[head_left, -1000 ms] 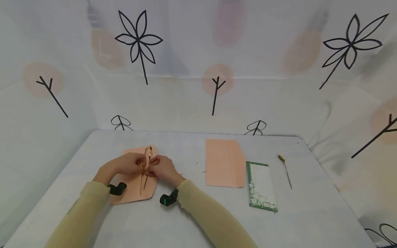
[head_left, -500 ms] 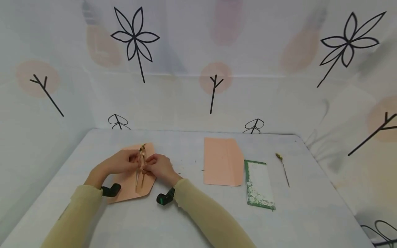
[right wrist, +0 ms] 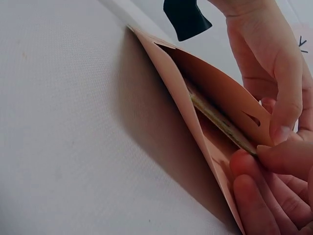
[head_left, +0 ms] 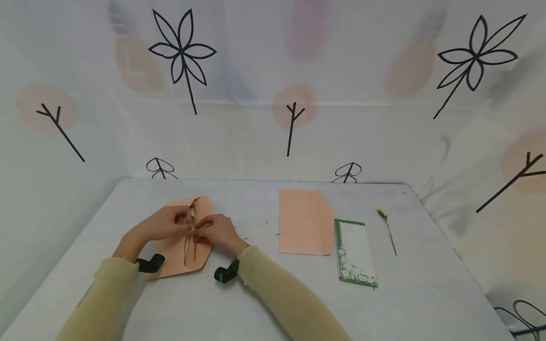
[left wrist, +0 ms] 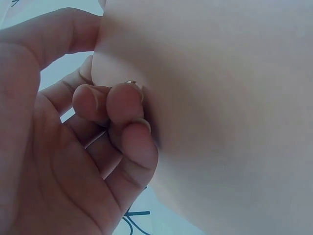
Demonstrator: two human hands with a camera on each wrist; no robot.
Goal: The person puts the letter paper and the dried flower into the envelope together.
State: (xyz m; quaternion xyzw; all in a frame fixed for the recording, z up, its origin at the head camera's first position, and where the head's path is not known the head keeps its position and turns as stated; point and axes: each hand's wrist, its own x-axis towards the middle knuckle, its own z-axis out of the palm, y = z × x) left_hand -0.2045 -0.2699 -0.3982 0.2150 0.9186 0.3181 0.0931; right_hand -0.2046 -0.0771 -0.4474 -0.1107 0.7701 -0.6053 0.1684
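Observation:
A peach paper envelope [head_left: 170, 258] lies on the left of the table, its mouth spread apart in the head view. My left hand [head_left: 167, 223] grips one side of the mouth; in the left wrist view its fingertips [left wrist: 139, 144] curl against the peach paper. My right hand [head_left: 219, 233] is at the opposite side. In the right wrist view its thumb and fingers pinch the end of a thin greenish stem [right wrist: 220, 122] lying inside the mouth. A small flower head [head_left: 192, 204] shows above the hands. The part between my fingers is hidden.
A second peach envelope [head_left: 300, 222] lies mid-table. To its right are a green-bordered floral notepad [head_left: 356, 253] and a dried flower on a stem [head_left: 388, 232]. Small dark bits [head_left: 246, 238] lie on the white table, with a patterned cloth [head_left: 256, 137] behind.
The envelope's mouth stands wider apart than a second ago. Both hands stay at it, shifted slightly left along with the whole view. The other items lie as before.

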